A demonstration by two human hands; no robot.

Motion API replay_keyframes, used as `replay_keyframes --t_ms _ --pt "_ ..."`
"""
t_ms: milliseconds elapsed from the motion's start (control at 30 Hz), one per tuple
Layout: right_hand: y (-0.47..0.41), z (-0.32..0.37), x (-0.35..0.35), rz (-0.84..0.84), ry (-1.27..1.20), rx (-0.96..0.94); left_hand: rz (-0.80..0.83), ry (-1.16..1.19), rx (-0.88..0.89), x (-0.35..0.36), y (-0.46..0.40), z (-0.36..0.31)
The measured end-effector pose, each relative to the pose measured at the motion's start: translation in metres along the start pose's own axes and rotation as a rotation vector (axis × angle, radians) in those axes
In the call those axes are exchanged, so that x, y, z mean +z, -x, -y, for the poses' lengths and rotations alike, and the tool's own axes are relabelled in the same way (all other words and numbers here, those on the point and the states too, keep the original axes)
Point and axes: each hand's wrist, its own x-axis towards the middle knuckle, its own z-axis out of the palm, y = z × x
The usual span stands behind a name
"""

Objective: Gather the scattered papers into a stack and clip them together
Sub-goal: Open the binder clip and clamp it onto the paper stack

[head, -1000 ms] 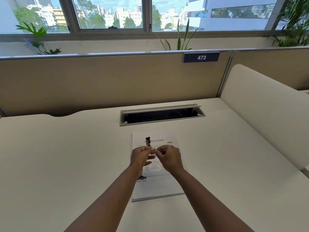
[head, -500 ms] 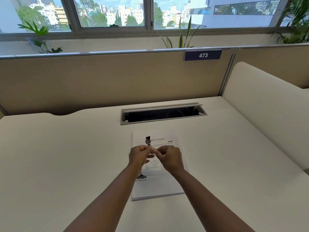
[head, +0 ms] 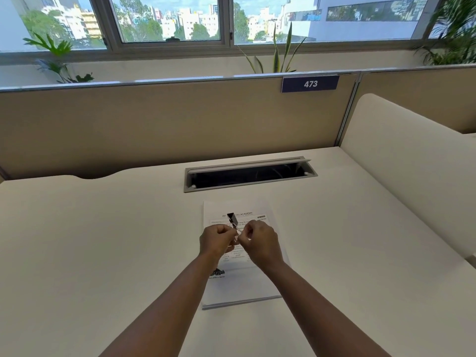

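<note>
A squared stack of printed white papers [head: 244,284] lies flat on the white desk [head: 103,253], in the middle near me. Above the stack's upper half I hold a small black binder clip [head: 231,218] by its wire handles. My left hand [head: 215,240] pinches one handle and my right hand [head: 258,240] pinches the other, knuckles almost touching. The clip's black body points away from me and hangs over the page's heading, apart from the paper's edge. My hands hide the middle of the top sheet.
A grey cable tray opening [head: 249,173] is set into the desk just beyond the papers. A beige partition [head: 154,124] with a blue "473" label [head: 310,84] closes the back. A white curved divider [head: 412,181] stands on the right.
Both hands stay on the clip over the papers with hardly any movement. My head has tilted slightly, shifting the view.
</note>
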Motion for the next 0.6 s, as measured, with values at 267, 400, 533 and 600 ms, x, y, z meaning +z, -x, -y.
replay_keyframes --t_ms 267,400,533,600 --pt "-0.003 -0.003 0.0 -0.056 -0.057 -0.056 0.203 -0.089 -0.024 -0.002 -0.002 -0.002" --pt "-0.006 -0.004 -0.002 -0.103 -0.14 -0.033 0.134 -0.201 0.13 -0.004 -0.006 0.005" --pt "-0.01 -0.003 -0.009 -0.142 -0.231 -0.008 0.151 -0.217 0.21 -0.008 -0.007 0.008" --pt "-0.011 -0.002 -0.011 -0.157 -0.283 0.0 0.188 -0.198 0.215 -0.01 -0.007 0.007"
